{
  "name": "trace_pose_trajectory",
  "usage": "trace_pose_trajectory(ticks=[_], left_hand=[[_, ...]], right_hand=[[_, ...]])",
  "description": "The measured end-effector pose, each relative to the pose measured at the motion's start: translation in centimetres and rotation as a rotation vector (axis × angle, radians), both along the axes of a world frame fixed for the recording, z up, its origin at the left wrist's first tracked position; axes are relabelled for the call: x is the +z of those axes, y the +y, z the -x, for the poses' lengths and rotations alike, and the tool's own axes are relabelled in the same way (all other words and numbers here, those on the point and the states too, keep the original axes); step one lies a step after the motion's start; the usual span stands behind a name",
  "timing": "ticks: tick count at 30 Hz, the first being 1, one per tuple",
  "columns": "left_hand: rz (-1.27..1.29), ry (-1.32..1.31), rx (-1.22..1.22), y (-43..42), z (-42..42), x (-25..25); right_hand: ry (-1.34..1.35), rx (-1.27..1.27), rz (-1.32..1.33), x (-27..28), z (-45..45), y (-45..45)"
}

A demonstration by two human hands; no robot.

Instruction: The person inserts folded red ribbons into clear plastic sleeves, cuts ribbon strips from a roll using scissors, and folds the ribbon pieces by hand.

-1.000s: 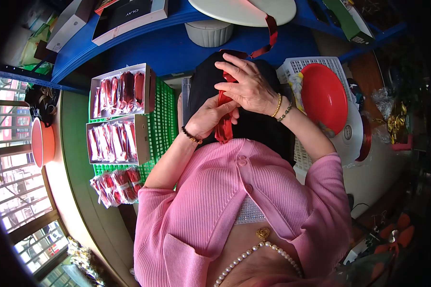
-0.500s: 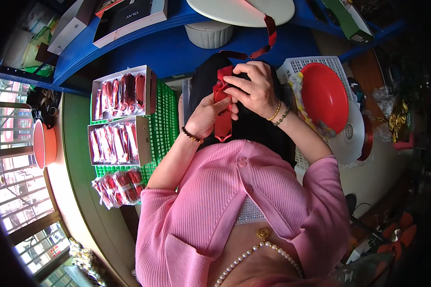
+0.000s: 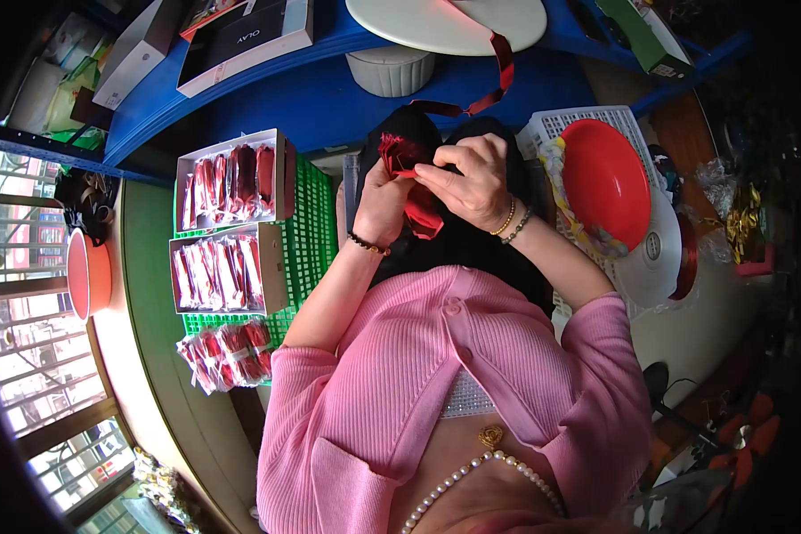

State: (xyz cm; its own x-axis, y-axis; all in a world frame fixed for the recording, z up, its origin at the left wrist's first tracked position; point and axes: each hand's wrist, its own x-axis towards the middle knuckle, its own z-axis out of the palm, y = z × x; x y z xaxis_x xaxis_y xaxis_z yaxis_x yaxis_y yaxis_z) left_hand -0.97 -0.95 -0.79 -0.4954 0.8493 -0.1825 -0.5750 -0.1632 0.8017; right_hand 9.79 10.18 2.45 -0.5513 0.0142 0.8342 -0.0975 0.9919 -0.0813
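Note:
My left hand [image 3: 383, 205] is closed on a folded red ribbon [image 3: 424, 214] above my dark-clothed lap. Frayed-looking red folds stick out over its thumb, and a wider red flap hangs below. From the right, my right hand [image 3: 476, 184] pinches the ribbon at its middle, with thumb and forefinger pressed together there. Beyond the hands, a long dark red ribbon strip [image 3: 505, 67] hangs off a round white board [image 3: 445, 25] and curls down behind my lap.
On the left, a green basket [image 3: 316, 214] bears two boxes [image 3: 287, 191] of wrapped red packets, with a bundle of packets [image 3: 227, 356] below. A red basin [image 3: 605, 184] rests on a white basket [image 3: 587, 114] at the right. Ahead stands a blue table [image 3: 267, 111].
The ribbon in my hands has been turned and gathered; its folds now stick up above my left hand. My left hand has turned more upright, and my right hand has moved slightly down.

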Motion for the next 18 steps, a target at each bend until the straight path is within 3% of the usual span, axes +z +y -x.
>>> trace_pose_trajectory(ticks=[9,18], left_hand=[[0.010,0.278,-0.042,-0.8,0.2,-0.3],[0.080,0.347,-0.247,-0.8,0.1,1.4]], right_hand=[[-0.306,0.296,0.321,1.2,0.3,1.0],[-0.226,0.252,0.334,1.7,1.2,1.4]])
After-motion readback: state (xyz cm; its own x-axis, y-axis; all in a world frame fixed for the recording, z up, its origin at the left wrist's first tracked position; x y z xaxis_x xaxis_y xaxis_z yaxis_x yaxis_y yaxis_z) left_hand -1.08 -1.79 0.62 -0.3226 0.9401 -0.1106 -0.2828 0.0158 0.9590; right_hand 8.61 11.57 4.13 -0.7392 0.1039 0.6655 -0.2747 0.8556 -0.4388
